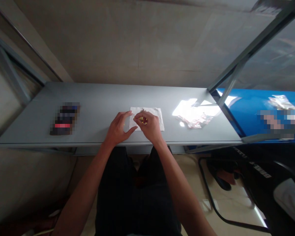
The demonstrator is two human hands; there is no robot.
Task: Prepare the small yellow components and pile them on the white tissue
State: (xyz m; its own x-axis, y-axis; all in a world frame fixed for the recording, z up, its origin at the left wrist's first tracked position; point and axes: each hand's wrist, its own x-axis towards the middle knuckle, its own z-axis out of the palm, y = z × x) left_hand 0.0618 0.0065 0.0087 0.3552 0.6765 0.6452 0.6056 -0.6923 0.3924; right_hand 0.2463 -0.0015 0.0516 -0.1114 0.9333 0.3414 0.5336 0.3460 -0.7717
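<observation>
Now, gold bit (143, 120) betw. right fingers (147, 116), over white cloth (158, 113).

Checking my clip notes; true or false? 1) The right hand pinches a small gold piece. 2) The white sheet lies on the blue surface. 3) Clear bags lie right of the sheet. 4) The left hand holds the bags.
1. True: the right hand pinches the small gold piece over the white sheet.
2. False: the sheet lies on the grey table.
3. True: the clear bags lie to its right, in sunlight.
4. False: the left hand is open at the sheet's left edge, holding nothing.
</observation>
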